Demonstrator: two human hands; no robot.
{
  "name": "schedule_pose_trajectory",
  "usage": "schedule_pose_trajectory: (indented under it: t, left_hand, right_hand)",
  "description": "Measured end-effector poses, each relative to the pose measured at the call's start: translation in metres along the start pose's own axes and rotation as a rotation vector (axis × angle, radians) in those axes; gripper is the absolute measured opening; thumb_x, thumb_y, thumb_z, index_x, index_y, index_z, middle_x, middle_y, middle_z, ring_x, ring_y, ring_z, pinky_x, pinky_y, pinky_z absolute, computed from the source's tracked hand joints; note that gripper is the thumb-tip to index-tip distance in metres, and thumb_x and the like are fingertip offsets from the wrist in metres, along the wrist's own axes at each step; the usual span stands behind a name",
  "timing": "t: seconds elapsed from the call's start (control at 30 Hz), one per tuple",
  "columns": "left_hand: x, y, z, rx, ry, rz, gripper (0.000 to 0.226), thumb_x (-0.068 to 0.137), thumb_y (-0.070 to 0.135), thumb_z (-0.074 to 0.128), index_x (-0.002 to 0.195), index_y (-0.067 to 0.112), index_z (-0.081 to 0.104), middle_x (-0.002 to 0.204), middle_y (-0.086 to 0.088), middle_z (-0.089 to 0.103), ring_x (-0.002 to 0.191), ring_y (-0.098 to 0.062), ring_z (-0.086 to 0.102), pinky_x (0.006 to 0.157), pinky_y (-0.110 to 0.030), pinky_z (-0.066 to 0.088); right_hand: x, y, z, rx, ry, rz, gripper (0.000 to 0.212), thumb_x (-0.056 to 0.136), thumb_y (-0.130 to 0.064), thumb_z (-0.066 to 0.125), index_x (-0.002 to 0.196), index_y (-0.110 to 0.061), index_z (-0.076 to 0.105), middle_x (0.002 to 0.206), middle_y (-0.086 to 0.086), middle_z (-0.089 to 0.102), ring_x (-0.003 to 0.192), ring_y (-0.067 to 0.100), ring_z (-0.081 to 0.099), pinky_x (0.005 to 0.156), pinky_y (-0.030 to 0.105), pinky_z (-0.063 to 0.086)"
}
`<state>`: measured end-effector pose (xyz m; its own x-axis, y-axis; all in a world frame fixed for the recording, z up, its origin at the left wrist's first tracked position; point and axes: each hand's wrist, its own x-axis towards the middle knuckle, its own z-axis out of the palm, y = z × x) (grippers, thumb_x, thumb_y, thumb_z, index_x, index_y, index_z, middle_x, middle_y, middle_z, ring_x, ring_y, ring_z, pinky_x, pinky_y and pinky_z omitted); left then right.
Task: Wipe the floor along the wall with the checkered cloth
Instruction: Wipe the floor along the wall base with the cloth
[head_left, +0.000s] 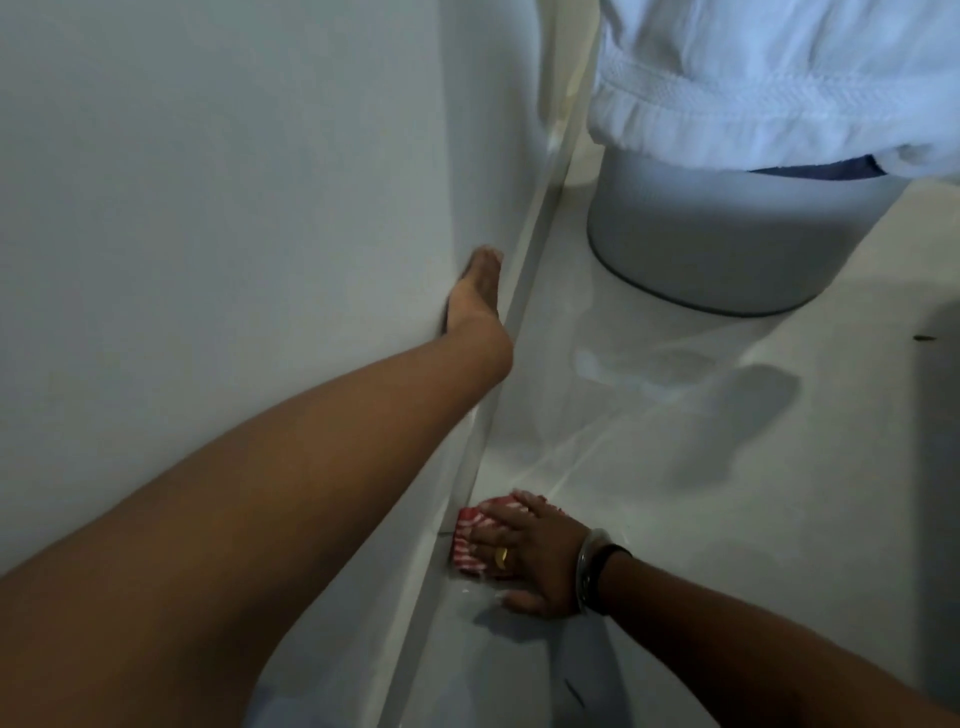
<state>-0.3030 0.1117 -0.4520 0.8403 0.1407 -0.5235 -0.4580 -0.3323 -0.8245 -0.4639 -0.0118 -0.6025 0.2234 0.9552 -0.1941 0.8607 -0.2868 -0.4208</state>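
A bunched red-and-white checkered cloth (474, 535) lies on the pale floor (675, 493), right against the skirting (498, 374) at the foot of the white wall (208, 182). My right hand (535, 556) presses down on the cloth with fingers spread over it; it wears a ring, a bangle and a dark band. My left hand (475, 291) rests flat against the wall higher up, arm stretched out, holding nothing.
A round grey container (727, 249) stands on the floor farther along the wall, with white fabric (779, 78) draped over its top. A wet streak (623, 369) glistens on the floor between it and the cloth.
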Motion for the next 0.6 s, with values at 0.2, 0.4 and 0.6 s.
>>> schedule_pose_trajectory:
  t: [0.2,0.4,0.6]
  left_hand:
    - [-0.005,0.005,0.002,-0.014,-0.039,0.040,0.106,0.082,0.061,0.046,0.150,0.002,-0.010,0.159,-0.022,-0.012,0.146,-0.039,-0.014,0.117,-0.053,-0.010]
    - [-0.003,0.001,0.002,-0.013,-0.022,0.057,0.102,0.084,0.057,0.047,0.150,0.002,-0.009,0.159,-0.021,-0.012,0.146,-0.038,-0.014,0.117,-0.053,-0.009]
    - [0.003,0.001,0.003,-0.004,-0.045,0.050,0.105,0.083,0.052,0.053,0.149,0.002,-0.012,0.159,-0.020,-0.014,0.146,-0.037,-0.015,0.117,-0.052,-0.012]
  right_hand:
    - [0.009,0.008,0.000,-0.069,0.018,-0.033,0.053,0.094,-0.045,0.038,0.142,-0.025,0.048,0.150,0.001,0.047,0.142,0.037,0.031,0.116,0.057,0.018]
    - [0.006,0.000,0.006,-0.129,0.065,-0.005,0.055,0.091,-0.049,0.039,0.137,-0.022,0.053,0.146,0.003,0.051,0.142,0.037,0.033,0.116,0.058,0.015]
    - [0.004,-0.034,0.026,-0.060,0.067,0.197,0.074,0.083,-0.064,0.045,0.132,-0.010,0.059,0.138,0.013,0.058,0.130,0.029,0.052,0.110,0.048,0.028]
